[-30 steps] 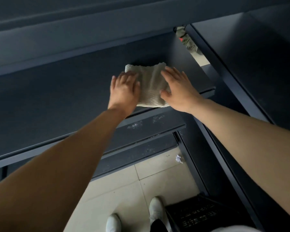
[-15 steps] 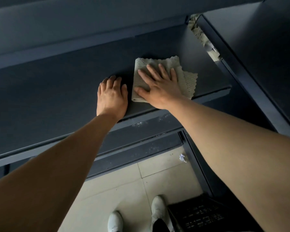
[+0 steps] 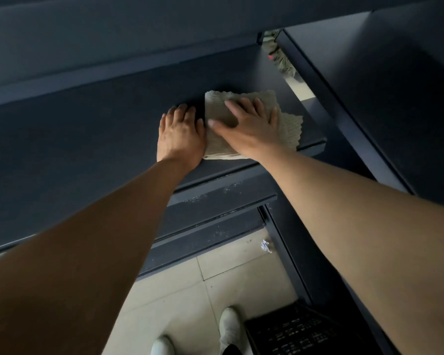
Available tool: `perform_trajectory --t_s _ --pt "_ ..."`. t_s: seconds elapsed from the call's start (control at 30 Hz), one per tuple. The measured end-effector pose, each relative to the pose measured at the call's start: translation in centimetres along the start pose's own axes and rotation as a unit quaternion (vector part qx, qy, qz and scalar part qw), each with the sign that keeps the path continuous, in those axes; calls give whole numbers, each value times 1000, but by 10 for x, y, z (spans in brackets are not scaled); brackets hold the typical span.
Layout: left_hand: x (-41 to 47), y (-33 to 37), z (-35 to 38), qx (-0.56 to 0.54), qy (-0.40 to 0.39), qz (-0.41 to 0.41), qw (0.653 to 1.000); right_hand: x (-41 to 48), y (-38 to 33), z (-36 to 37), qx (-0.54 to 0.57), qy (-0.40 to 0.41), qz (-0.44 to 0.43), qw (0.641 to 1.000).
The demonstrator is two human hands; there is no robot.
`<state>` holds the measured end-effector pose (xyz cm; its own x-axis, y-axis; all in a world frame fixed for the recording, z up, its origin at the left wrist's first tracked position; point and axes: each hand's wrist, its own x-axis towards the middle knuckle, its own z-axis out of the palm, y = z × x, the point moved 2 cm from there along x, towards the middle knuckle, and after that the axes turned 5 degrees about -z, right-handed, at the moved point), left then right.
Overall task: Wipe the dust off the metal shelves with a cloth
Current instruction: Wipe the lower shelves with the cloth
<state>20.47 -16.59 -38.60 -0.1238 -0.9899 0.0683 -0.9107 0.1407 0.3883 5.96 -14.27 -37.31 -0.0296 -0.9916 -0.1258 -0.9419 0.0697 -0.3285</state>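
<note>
A folded beige cloth [image 3: 287, 129] lies flat on the dark metal shelf [image 3: 87, 139], near its right end. My right hand [image 3: 249, 126] presses palm-down on the cloth with fingers spread. My left hand [image 3: 181, 135] rests flat on the bare shelf just left of the cloth, its edge touching the cloth's left side, holding nothing. Part of the cloth is hidden under my right hand.
A lower shelf [image 3: 215, 201] with white dust specks juts out below. Another dark shelf unit [image 3: 395, 85] stands at the right. A black crate [image 3: 300, 331] sits on the tiled floor [image 3: 180, 285] beside my white shoes [image 3: 228, 326]. A paper scrap [image 3: 265, 245] lies on the floor.
My left hand came off the cloth and now lies on the bare shelf beside it. My right hand moved onto the middle of the cloth, whose right corner has spread out.
</note>
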Motion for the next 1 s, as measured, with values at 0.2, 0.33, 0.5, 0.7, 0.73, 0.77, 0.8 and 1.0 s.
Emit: perform_trajectory --t_s 0.2,0.33,0.5,0.7,0.73,0.77,0.8,1.0 --pt "0 -5 2 -20 12 -5 1000 3 9 5 -69 16 -16 997" --pt "-2 -4 1 -22 20 4 1000 12 18 0 -73 7 -22 997" --pt "-4 -4 4 -5 14 4 1000 30 27 -8 -88 -4 -33 996" --pt "-1 -5 4 5 26 1 1000 38 25 -8 -98 -13 -15 995" --pt "-2 -5 4 4 27 0 1000 37 25 -8 -98 -15 -14 995" --pt "-2 -5 4 3 29 1 1000 36 24 -9 -97 -15 -13 995" --pt "-2 -5 4 2 32 1 999 35 25 -8 -95 -16 -12 995" --pt "-3 -4 1 -9 34 4 999 18 43 -12 -97 -8 -6 995"
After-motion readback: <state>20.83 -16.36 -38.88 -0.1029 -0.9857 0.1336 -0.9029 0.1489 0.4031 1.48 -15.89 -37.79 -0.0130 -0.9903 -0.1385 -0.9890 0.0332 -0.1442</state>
